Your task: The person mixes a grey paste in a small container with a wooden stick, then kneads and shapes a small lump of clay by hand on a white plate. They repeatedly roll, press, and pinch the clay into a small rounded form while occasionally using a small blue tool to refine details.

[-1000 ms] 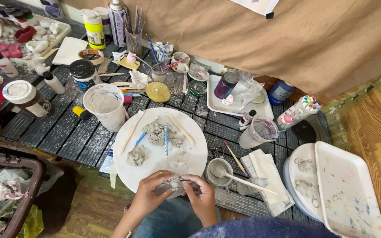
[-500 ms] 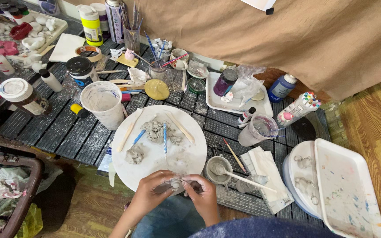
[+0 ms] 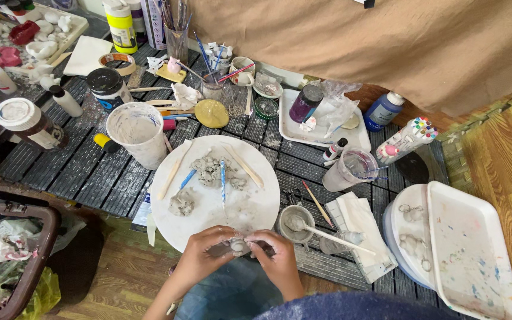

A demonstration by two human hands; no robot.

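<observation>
I see both hands at the near edge of the bench, closed in on each other over one small lump of grey clay (image 3: 237,245). The left hand (image 3: 204,253) cups it from below and the side; the right hand (image 3: 274,256) pinches it with thumb and fingertips. The lump sits just off the near rim of the round white board (image 3: 250,207), over the lap and not over the bench, so if the pinch slips I judge it would drop to the floor.

Just right of the right hand stands a small cup of grey slip (image 3: 296,222) with a stick (image 3: 333,235) leaning out toward the far right. An elbow swinging outward could catch that stick and tip the cup onto the folded white cloth (image 3: 360,228) beside it.

Farther in, on the board, lie more clay lumps (image 3: 208,170), a blue-handled tool (image 3: 222,179) and two wooden sticks (image 3: 173,170). Reaching across for them risks dragging a sleeve through the wet clay.

Beyond the board's left side stands a clay-smeared white bucket (image 3: 137,131), and toward the right a clear cup of cloudy water (image 3: 351,169) with tools in it. Both look top-heavy to me and easy to knock on a long reach.
</observation>
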